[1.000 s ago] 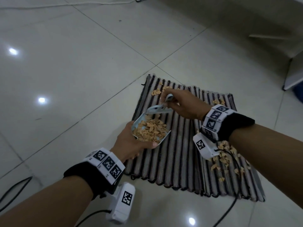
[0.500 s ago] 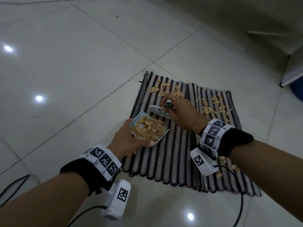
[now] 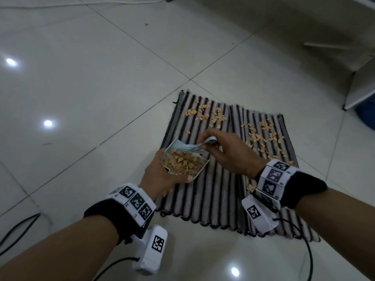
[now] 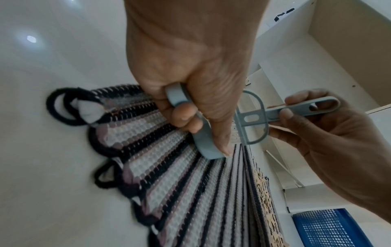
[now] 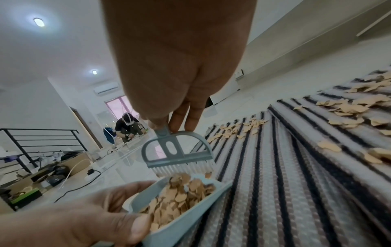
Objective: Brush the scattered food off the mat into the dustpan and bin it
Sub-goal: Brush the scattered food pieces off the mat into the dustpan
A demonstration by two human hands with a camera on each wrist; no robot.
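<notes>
Heaped dustpan (image 3: 183, 162) held over striped mat (image 3: 215, 191), one tilt from a spill

The left hand (image 3: 162, 175) grasps the full pan while the right hand (image 3: 229, 155) pinches the brush (image 5: 180, 155) at its lip; crumbs (image 3: 261, 136) remain scattered on the mat's far side, and another sweep could likely overflow it

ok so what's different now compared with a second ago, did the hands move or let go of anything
Both hands drew back toward the near edge of the striped woven mat, uncovering the tan food flakes at its far end. Nothing was let go: the left hand still holds the flake-filled grey plastic dustpan, and the right hand still pinches the small grey brush over its mouth. The scattered flakes stayed put.
</notes>
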